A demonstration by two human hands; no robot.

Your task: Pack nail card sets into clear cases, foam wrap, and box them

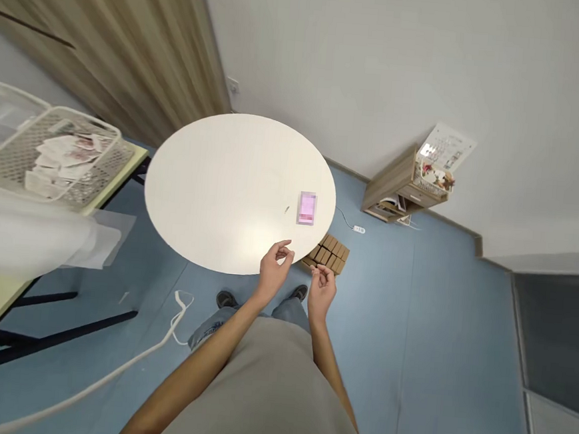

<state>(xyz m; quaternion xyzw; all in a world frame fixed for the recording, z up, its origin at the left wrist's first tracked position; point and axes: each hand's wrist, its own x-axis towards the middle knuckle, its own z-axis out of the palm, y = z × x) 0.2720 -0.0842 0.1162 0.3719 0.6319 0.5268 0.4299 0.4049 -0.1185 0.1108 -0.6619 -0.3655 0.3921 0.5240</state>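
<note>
My left hand point(274, 266) hovers at the near edge of the white oval table point(212, 184), its fingers bent toward the thumb in a pinch. Off the table's edge to the right, my right hand point(322, 290) also has thumb and fingertips together. A tiny pale bit shows at the right fingertips, too small to name. What the left fingers may hold cannot be made out. Beyond my hands, a flat pink rectangle point(307, 208), pixelated over, lies on the tabletop. A small thin dark item point(287, 210) lies just left of it.
Several small brown boxes point(327, 255) sit in a group below the table's right edge. A low wooden cabinet point(397, 185) stands by the wall. On the left, a white basket point(49, 151) of packets rests on a side table. A white cable point(122, 368) crosses the floor.
</note>
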